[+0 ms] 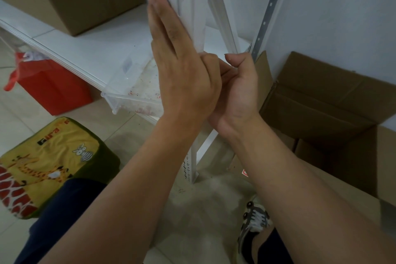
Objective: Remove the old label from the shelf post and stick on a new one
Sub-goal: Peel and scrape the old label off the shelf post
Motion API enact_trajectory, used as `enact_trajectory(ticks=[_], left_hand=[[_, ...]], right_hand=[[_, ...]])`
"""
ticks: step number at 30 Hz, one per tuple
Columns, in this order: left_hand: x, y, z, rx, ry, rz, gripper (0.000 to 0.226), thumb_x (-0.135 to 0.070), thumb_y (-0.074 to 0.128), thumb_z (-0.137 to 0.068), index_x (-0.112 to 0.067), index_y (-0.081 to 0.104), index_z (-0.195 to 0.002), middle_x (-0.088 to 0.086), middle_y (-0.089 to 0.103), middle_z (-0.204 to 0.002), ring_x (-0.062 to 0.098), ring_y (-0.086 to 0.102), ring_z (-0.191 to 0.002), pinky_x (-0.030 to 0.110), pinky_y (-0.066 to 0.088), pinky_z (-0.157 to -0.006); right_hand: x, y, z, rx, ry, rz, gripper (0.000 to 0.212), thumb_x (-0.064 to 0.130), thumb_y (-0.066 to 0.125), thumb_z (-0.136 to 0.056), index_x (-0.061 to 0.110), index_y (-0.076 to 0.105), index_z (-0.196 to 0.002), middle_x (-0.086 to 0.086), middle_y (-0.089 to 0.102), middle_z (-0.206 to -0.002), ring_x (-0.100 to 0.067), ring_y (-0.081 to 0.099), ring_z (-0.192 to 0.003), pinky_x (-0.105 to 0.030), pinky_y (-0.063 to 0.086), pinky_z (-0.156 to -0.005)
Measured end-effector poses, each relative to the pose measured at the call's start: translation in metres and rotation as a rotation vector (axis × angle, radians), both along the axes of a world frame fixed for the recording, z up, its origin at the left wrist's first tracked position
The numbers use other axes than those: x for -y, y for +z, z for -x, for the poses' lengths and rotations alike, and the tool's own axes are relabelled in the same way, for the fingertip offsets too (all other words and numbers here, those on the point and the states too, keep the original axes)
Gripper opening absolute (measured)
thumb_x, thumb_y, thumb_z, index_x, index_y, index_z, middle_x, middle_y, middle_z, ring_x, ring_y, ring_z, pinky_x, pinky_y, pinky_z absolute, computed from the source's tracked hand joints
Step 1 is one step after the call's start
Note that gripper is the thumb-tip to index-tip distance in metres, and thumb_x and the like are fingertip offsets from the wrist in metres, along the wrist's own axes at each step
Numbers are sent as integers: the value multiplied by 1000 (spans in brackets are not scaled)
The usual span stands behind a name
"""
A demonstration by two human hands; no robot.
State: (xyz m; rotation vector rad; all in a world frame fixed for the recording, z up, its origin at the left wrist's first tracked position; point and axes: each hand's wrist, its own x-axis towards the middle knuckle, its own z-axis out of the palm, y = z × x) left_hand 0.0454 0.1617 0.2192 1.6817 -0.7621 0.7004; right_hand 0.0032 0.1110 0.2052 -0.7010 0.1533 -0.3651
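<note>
Both forearms bare, no sleeves in view, no watch or rings. Left hand [184,75] w/ dark smudges across the knuckles & finger backs. Right hand [240,92] bare too, short nails. Dark navy trousers [62,216] on left leg. Right foot in a black sneaker [252,227] w/ white laces & grey-white sole; lower leg above it looks bare.

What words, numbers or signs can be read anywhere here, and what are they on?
None can be read for certain.
Yellow animal-print cushion: red characters near its top edge, blurred.
Shelf post: tiny dark marks low down, too small.
Red-and-white sticker on the cardboard box: mostly hidden.
</note>
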Motion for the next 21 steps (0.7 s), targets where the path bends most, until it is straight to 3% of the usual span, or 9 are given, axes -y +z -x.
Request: enact_trajectory(ticks=[4,15,19,21], left_hand=[[-1,-1,-2,17,-9,-27,76,8,42,-74,25,10,-141,43,10,-151,46,16,-145,25,5,-120],[-7,-4,-6,29,-37,-67,79,6,48,-75,25,9,-141,43,10,-151,46,16,-145,22,6,-119],[-12,-4,-7,31,-108,-64,83,0,51,-75,25,9,-142,41,12,-152,44,18,-145,22,13,-119],[-12,-5,-7,23,-118,-52,84,0,53,-76,24,8,-142,40,12,-152,43,19,-145,17,12,-118]], right_hand=[[0,1,0,8,0,-12,46,31,36,-88,-3,66,-97,-20,65,-98,-32,56,-103,-46,33,-111],[1,-1,-2,-32,-52,21,64,33,39,-84,-12,51,-128,-35,48,-130,-38,50,-114,-50,28,-115],[2,-1,-5,-54,-87,16,70,34,43,-77,-13,50,-129,-36,49,-129,-39,47,-111,-51,29,-112],[2,-2,-5,-51,-84,24,70,34,43,-78,-15,49,-128,-34,54,-118,-39,47,-108,-51,34,-108]])
